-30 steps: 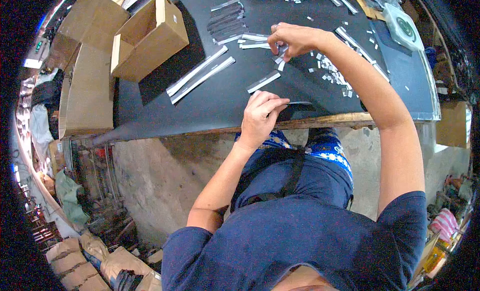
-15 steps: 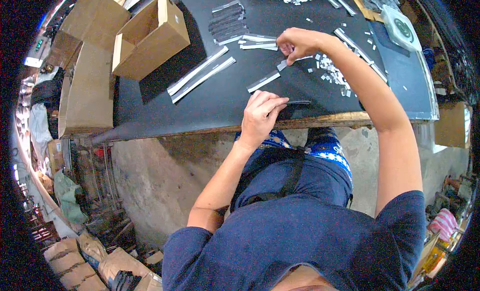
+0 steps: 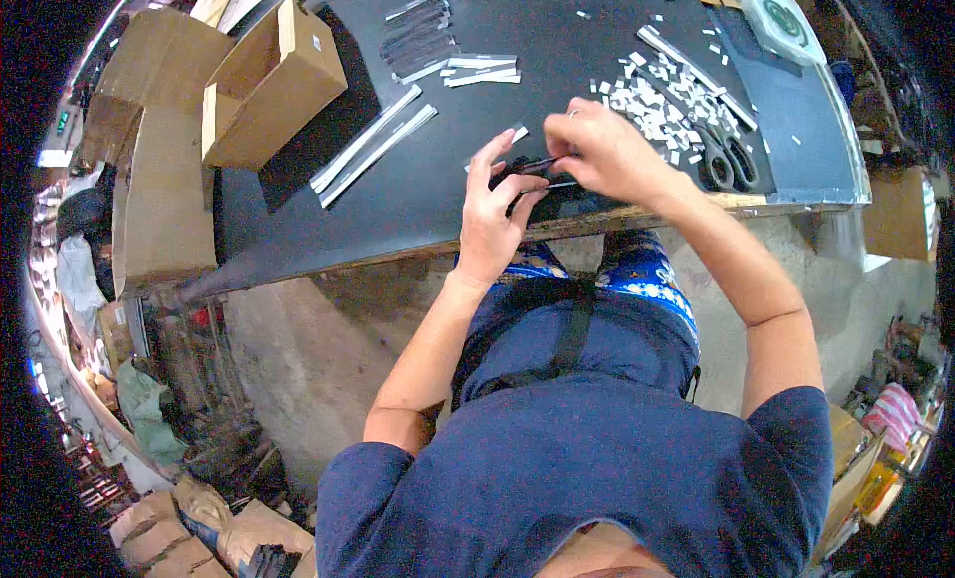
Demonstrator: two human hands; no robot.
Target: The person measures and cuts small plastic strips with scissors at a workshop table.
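Close to the table's front edge, my left hand (image 3: 492, 208) pinches a thin dark strip (image 3: 537, 166) with a pale edge. Its index finger is raised off the strip. My right hand (image 3: 609, 152) has come up against the strip's other end, with thumb and fingers pressed together on it. Whatever small piece sits between the right fingertips is hidden. Behind my left hand, a black-and-white strip (image 3: 520, 134) on the table is mostly covered. A heap of small white pieces (image 3: 657, 100) lies just beyond my right hand, and black-handled scissors (image 3: 731, 166) rest to its right.
Two long white strips (image 3: 373, 145) lie left of my hands. Further back are several short strips (image 3: 480, 69) and a stack of dark strips (image 3: 418, 39). An open cardboard box (image 3: 288, 91) stands at the left. A clear plastic packet (image 3: 781, 23) lies far right.
My right hand has moved down and toward my left hand, meeting the strip held there. Earlier it was over the table with a small pale piece. The scissors have come into sight.
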